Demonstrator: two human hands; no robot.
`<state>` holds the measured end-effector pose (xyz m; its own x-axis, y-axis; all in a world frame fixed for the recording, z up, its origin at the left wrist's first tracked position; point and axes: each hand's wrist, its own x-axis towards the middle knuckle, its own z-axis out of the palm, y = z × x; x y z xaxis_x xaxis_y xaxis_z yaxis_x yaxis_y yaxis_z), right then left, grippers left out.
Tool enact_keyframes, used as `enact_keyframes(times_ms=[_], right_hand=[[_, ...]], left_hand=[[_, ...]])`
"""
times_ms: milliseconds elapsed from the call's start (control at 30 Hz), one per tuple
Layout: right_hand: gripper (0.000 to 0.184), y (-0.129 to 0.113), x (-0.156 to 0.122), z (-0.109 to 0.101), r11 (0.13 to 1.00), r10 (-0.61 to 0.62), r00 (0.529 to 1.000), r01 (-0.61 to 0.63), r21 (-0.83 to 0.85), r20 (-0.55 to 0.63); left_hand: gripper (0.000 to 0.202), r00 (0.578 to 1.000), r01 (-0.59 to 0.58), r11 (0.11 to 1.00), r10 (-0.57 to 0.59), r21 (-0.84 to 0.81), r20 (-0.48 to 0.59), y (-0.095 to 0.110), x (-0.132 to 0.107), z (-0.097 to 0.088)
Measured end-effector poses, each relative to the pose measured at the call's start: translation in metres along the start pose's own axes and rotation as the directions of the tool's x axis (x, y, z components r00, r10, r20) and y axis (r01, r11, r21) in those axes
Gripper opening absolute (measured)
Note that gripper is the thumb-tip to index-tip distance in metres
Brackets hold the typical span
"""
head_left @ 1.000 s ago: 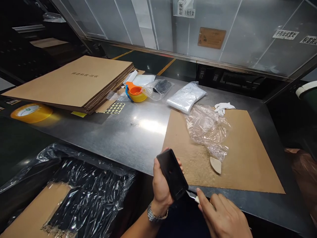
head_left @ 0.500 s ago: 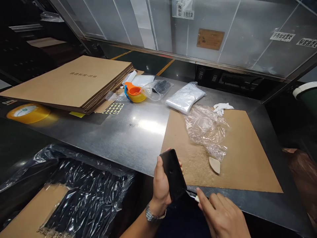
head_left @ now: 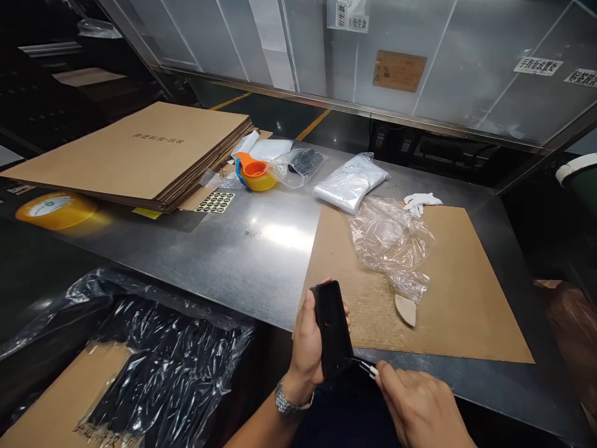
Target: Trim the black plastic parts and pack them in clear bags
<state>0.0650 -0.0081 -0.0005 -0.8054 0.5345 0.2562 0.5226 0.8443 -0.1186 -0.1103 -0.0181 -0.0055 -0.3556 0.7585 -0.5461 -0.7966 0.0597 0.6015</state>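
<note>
My left hand (head_left: 306, 339), with a metal-band watch at the wrist, is wrapped round a black rectangular plastic case (head_left: 332, 323). Raised edges and a small hole show on the face turned to me. Held near the table's front edge, the case is tilted. In my right hand (head_left: 417, 398) is a small knife (head_left: 368, 367) with a white handle and a thin metal blade. Its tip meets the lower right corner of the case; the exact contact is too small to make out. My right fingers cover most of the handle.
A cardboard sheet (head_left: 448, 292) on the metal table (head_left: 224, 261) bears crumpled clear plastic (head_left: 387, 233) and a beige wedge-shaped piece (head_left: 405, 310). Farther back are a white glove (head_left: 421, 202), a white bag (head_left: 351, 183) and a tape dispenser (head_left: 255, 173). Stacked cardboard (head_left: 140, 149) stands left, above a black-lined bin (head_left: 177, 354).
My left hand and the case have shifted slightly right, and the case is more upright. My right hand has moved slightly right and down, its index finger drawn in. The blade stays at the same corner.
</note>
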Motion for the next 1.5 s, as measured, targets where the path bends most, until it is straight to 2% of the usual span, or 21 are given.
enact_keyframes(times_ms=[367, 433, 500, 533, 567, 600, 667, 700, 733, 767, 833, 900, 967, 1033, 1100, 1167, 1233, 1300, 1367, 1500], right_hand=[[0.037, 0.002, -0.005, 0.006, 0.998, 0.050, 0.993, -0.053, 0.018, 0.111], [0.039, 0.002, -0.007, 0.009, 0.993, 0.094, 0.983, -0.104, 0.057, 0.157], [0.040, 0.002, -0.008, 0.013, 0.962, 0.173, 0.951, -0.218, 0.162, 0.255], [0.041, 0.002, -0.008, 0.014, 0.915, 0.213, 0.917, -0.307, 0.260, 0.337], [0.042, 0.002, -0.008, 0.016, 0.824, 0.235, 0.864, -0.420, 0.381, 0.446], [0.042, 0.001, -0.008, 0.017, 0.673, 0.223, 0.793, -0.546, 0.500, 0.566], [0.045, 0.001, -0.008, 0.018, 0.264, 0.065, 0.656, -0.738, 0.621, 0.752], [0.046, 0.001, -0.008, 0.018, 0.082, -0.038, 0.623, -0.777, 0.624, 0.781], [0.047, 0.001, -0.008, 0.019, -0.049, -0.117, 0.616, -0.787, 0.615, 0.779], [0.047, 0.000, -0.008, 0.019, -0.133, -0.165, 0.626, -0.780, 0.612, 0.762], [0.045, 0.000, -0.009, 0.020, -0.217, -0.188, 0.661, -0.749, 0.626, 0.727], [0.045, 0.002, -0.010, 0.021, -0.249, -0.150, 0.678, -0.730, 0.636, 0.719], [0.045, 0.006, -0.010, 0.022, -0.225, -0.053, 0.689, -0.714, 0.663, 0.723], [0.044, 0.011, -0.011, 0.020, -0.115, 0.129, 0.705, -0.688, 0.717, 0.697], [0.038, 0.015, -0.010, 0.017, 0.094, 0.332, 0.731, -0.654, 0.751, 0.596], [0.029, 0.016, -0.007, 0.012, 0.342, 0.436, 0.782, -0.602, 0.722, 0.445], [0.024, 0.013, -0.002, 0.008, 0.546, 0.398, 0.860, -0.502, 0.671, 0.320], [0.028, 0.007, 0.004, 0.005, 0.676, 0.285, 0.926, -0.378, 0.633, 0.249], [0.032, 0.002, 0.011, 0.005, 0.750, 0.178, 0.958, -0.281, 0.599, 0.227], [0.036, -0.002, 0.018, 0.010, 0.796, 0.098, 0.955, -0.244, 0.554, 0.280]], left_hand=[[0.061, 0.993, -0.118, 0.991, 0.119, 0.071, -0.011, -0.006, -0.001, -0.002], [0.060, 0.988, -0.155, 0.985, 0.157, 0.070, -0.011, -0.008, -0.003, -0.003], [0.058, 0.979, -0.205, 0.977, 0.206, 0.066, -0.007, -0.009, -0.005, -0.004], [0.058, 0.973, -0.230, 0.971, 0.230, 0.061, 0.002, -0.009, -0.006, -0.004], [0.058, 0.967, -0.254, 0.966, 0.253, 0.050, 0.017, -0.010, -0.007, -0.004], [0.058, 0.961, -0.274, 0.961, 0.273, 0.032, 0.034, -0.010, -0.008, -0.004], [0.055, 0.951, -0.303, 0.953, 0.304, -0.020, 0.063, -0.010, -0.008, -0.003], [0.054, 0.948, -0.307, 0.950, 0.310, -0.051, 0.068, -0.010, -0.008, -0.002], [0.052, 0.950, -0.301, 0.950, 0.307, -0.084, 0.064, -0.009, -0.007, -0.001], [0.051, 0.955, -0.285, 0.952, 0.293, -0.114, 0.056, -0.009, -0.006, -0.001], [0.049, 0.971, -0.229, 0.960, 0.238, -0.161, 0.039, -0.008, -0.003, 0.000], [0.048, 0.985, -0.161, 0.968, 0.169, -0.192, 0.024, -0.006, 0.000, -0.001], [0.046, 0.996, -0.073, 0.974, 0.081, -0.213, 0.027, -0.004, 0.003, -0.003], [0.050, 0.998, 0.054, 0.976, -0.047, -0.212, 0.037, -0.003, 0.007, -0.005], [0.056, 0.981, 0.192, 0.962, -0.187, -0.195, 0.042, -0.006, 0.011, -0.007], [0.059, 0.948, 0.317, 0.934, -0.315, -0.166, 0.041, -0.011, 0.014, -0.007], [0.059, 0.902, 0.431, 0.892, -0.427, -0.134, 0.056, -0.019, 0.015, -0.005], [0.059, 0.857, 0.515, 0.850, -0.510, -0.112, 0.071, -0.028, 0.013, -0.002], [0.058, 0.833, 0.553, 0.827, -0.548, -0.101, 0.081, -0.035, 0.010, 0.000], [0.059, 0.814, 0.581, 0.813, -0.578, -0.042, 0.060, -0.041, 0.005, 0.001]])
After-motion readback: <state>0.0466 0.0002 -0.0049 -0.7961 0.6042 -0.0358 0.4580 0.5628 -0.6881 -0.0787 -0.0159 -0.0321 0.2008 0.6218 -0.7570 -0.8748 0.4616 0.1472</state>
